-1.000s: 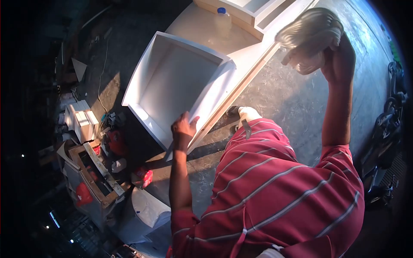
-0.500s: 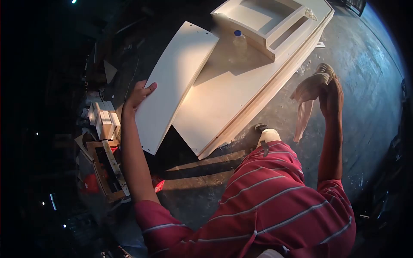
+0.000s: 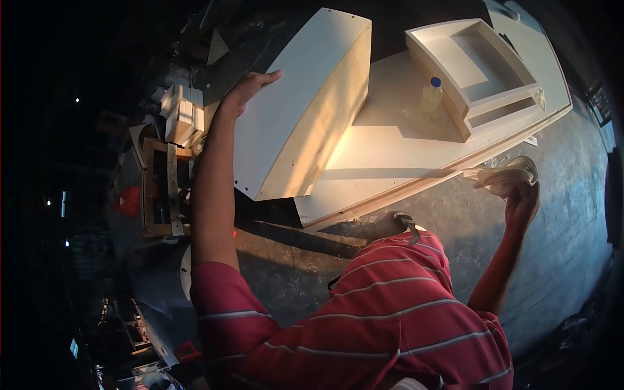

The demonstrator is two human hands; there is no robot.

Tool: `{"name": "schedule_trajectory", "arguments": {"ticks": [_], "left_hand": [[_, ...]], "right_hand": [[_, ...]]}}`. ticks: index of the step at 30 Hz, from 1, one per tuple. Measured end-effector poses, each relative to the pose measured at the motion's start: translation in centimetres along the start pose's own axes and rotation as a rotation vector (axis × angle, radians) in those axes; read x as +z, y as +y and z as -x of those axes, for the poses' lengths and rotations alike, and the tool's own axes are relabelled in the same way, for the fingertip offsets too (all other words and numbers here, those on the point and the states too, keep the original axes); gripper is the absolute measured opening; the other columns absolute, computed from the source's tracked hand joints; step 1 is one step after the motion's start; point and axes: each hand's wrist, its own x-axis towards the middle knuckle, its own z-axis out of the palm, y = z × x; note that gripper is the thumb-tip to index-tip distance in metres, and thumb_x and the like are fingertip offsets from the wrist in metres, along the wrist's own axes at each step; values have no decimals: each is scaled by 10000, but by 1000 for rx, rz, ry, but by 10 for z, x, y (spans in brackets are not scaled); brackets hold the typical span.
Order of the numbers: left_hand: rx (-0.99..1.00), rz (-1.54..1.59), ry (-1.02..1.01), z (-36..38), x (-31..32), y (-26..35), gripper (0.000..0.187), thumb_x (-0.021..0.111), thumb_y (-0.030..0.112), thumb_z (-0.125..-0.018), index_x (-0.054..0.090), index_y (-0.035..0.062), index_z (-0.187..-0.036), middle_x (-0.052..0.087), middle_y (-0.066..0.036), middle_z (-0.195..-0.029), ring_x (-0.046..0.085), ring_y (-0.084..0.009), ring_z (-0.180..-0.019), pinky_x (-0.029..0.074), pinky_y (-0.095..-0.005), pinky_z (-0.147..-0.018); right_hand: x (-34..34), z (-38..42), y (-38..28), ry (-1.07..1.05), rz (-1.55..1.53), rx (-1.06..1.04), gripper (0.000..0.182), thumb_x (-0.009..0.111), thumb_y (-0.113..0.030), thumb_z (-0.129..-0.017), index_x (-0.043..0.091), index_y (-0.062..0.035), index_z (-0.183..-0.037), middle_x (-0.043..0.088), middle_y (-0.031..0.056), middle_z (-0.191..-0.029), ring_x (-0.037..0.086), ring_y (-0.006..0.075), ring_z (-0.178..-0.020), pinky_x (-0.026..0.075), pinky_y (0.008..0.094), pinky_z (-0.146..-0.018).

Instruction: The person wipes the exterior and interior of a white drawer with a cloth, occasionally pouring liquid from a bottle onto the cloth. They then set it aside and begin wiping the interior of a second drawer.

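My left hand (image 3: 250, 90) grips the left edge of a long white box-like piece (image 3: 299, 84), thumb on its white face. That piece stands tilted at the left part of a large white panel (image 3: 390, 153), its bare wood side towards the right. Off the panel's front edge, my right hand (image 3: 522, 200) is closed on a pale, crumpled cloth (image 3: 504, 175). A white drawer-like frame (image 3: 448, 71) lies on the panel, with a clear bottle with a blue cap (image 3: 431, 101) beside it.
Stacked wood blocks (image 3: 184, 117) and a wooden frame (image 3: 156, 188) are at the left. A red object (image 3: 129, 201) lies beyond them. My foot (image 3: 406, 224) is near the panel's front edge, on the dark floor (image 3: 546, 247).
The white piece has tilted up and shows its wood side, with my left hand still on it. My right hand and the cloth are now nearer the panel's edge. The view has shifted.
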Motion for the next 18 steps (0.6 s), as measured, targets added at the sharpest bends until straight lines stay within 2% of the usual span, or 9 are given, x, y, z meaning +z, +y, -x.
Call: {"name": "schedule_trajectory", "arguments": {"ticks": [2,6,8,9,11,13,15,16,18], "left_hand": [[27,-51,70,-5,-12,-9,456,641,475,-814,663,19,-822,642,-74,-796,605,-152,-754,465,-297,-713],[76,-237,220,-33,-42,-38,519,620,524,-828,633,7,-805,576,-32,-729,527,-119,-708,439,-299,-679],[95,-253,268,-32,-44,-44,530,585,520,-856,619,-8,-819,551,-29,-726,497,-121,-732,428,-304,-691],[110,-249,282,-33,-48,-49,527,567,511,-871,616,-12,-843,555,-29,-754,494,-123,-766,423,-301,-719],[128,-250,269,-38,-52,-49,524,548,502,-885,614,-17,-867,560,-29,-782,490,-125,-801,418,-297,-747],[99,-190,308,-34,-52,-48,534,518,485,-906,620,-32,-996,593,-44,-890,506,-131,-882,407,-292,-828],[18,-183,275,-39,-61,-50,611,497,475,-914,541,-40,-1237,597,-116,-1175,521,-184,-1101,356,-289,-973],[-5,-170,278,-47,-71,-59,642,507,484,-903,517,-50,-1259,575,-128,-1225,505,-200,-1141,335,-296,-999],[-92,-58,271,-58,-86,-72,606,529,456,-887,521,-16,-1268,587,-101,-1197,523,-208,-1116,348,-296,-986]], "right_hand": [[11,-18,7,-60,-9,8,264,420,-183,-967,570,-28,-1118,631,61,-948,630,123,-750,541,231,-635],[45,-46,22,-163,-42,84,274,426,-188,-959,559,-28,-1137,620,66,-991,620,131,-833,534,243,-669],[73,-48,30,-291,30,64,285,422,-189,-959,557,-28,-1152,618,68,-999,613,131,-851,526,245,-700],[90,-41,30,-194,7,111,291,416,-192,-962,558,-23,-1151,615,64,-984,606,129,-842,518,248,-715],[98,-41,41,-280,-38,147,282,421,-201,-963,566,-20,-1124,607,46,-936,595,116,-802,507,237,-699],[109,-25,42,-265,-89,204,276,430,-210,-961,573,-25,-1107,604,36,-915,589,108,-782,504,229,-673],[119,-9,36,-228,-122,272,269,450,-219,-952,581,-34,-1096,604,27,-905,586,98,-760,504,232,-647],[126,-3,35,-124,-145,306,280,450,-231,-951,581,-33,-1099,605,31,-904,586,99,-758,505,235,-650],[105,-3,42,-197,-206,327,307,444,-253,-956,567,-27,-1123,612,45,-939,599,121,-783,512,250,-652]]}}
